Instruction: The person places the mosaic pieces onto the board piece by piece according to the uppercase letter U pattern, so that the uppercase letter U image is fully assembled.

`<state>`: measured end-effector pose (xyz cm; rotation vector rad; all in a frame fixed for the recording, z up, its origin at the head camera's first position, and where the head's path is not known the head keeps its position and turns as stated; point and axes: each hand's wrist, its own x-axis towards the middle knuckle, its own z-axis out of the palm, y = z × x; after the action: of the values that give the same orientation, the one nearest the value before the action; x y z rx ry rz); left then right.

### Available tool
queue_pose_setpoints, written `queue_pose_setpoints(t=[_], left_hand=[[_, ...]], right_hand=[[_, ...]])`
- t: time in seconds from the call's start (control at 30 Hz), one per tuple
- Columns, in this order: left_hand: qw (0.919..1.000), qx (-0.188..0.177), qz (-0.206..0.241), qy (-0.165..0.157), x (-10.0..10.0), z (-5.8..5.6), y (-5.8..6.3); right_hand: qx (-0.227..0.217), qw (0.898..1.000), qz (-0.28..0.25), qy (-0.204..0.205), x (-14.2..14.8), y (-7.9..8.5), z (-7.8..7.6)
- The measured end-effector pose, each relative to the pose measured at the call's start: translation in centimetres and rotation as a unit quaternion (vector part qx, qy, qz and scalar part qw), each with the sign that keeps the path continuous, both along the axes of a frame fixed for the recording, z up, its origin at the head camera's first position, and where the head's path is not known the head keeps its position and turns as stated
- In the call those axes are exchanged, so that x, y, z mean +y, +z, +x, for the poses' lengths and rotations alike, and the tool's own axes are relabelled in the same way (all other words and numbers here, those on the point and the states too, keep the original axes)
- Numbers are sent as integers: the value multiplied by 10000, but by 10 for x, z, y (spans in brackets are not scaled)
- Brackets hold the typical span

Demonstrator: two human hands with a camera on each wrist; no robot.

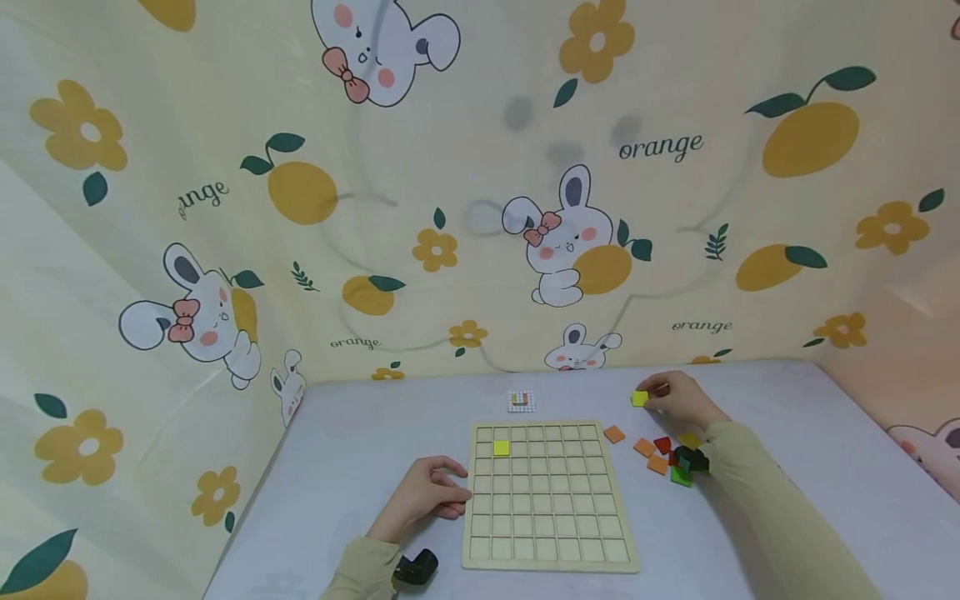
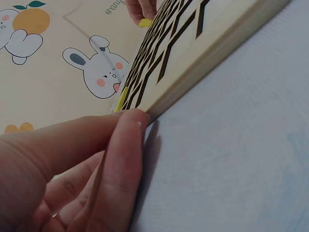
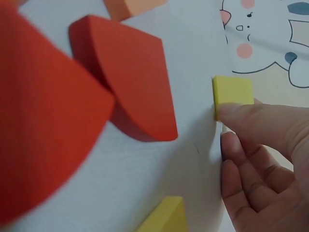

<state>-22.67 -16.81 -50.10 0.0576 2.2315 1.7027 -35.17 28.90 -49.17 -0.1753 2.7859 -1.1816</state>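
A wooden grid board [image 1: 550, 500] lies flat on the table, with a yellow square tile [image 1: 501, 448] in an upper-left cell. My left hand [image 1: 423, 498] rests beside the board, its fingertips touching the left edge; the left wrist view shows these fingertips [image 2: 133, 118] right at the rim. Beyond the board's far right corner, my right hand [image 1: 681, 402] pinches another yellow square tile [image 1: 639, 399] between thumb and fingers. In the right wrist view that tile [image 3: 235, 90] stands out past the thumb, above the tabletop.
Right of the board lie loose pieces: orange squares [image 1: 614, 434], red curved pieces [image 3: 133, 79], a green piece [image 1: 681, 477] and a yellow one [image 1: 688, 440], partly behind the right sleeve. A small pattern card [image 1: 521, 402] lies behind the board. A patterned cloth [image 1: 450, 208] hangs behind the table.
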Motion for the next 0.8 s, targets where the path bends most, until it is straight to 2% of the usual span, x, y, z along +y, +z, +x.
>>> queue_pose_setpoints(t=[0.37, 0.6, 0.8], left_hand=[[10000, -67, 0, 52, 0, 0, -2], [10000, 28, -63, 33, 1, 2, 0], [10000, 63, -46, 13, 1, 1, 0]], right_hand=[[-111, 9992, -368, -144, -4, 6, 7], [94, 9950, -990, -27, -12, 16, 17], [192, 9867, -1600, 228, -26, 25, 26]])
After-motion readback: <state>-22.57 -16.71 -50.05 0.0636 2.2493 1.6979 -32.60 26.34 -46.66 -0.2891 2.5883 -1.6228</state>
